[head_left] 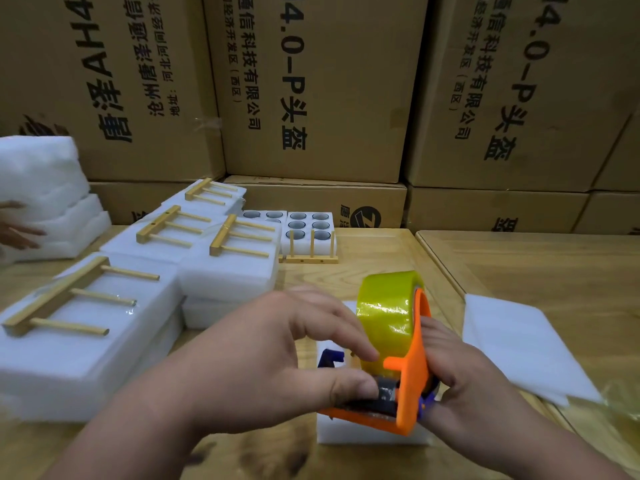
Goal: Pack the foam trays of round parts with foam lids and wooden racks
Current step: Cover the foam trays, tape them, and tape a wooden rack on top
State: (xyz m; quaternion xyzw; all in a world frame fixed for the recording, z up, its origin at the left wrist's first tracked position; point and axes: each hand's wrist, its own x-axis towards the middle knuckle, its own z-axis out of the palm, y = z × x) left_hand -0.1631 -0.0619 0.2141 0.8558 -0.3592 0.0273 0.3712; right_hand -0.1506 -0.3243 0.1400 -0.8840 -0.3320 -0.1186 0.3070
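Observation:
An orange tape dispenser (410, 386) with a yellowish clear tape roll (388, 313) is held low in the middle, above a white foam package (367, 436). My right hand (464, 382) grips the dispenser from its right side. My left hand (277, 355) pinches at the roll's front, thumb and fingers on the tape near the cutter. Packed foam trays with wooden racks (79, 299) taped on top lie to the left. An open foam tray of round parts (308, 226) stands farther back in a wooden rack.
Foam lid sheets (519, 344) lie at the right on the wooden table (519, 258). A stack of white foam (41, 188) sits far left, with another person's hand (17, 226) on it. Cardboard boxes (311, 91) wall the back.

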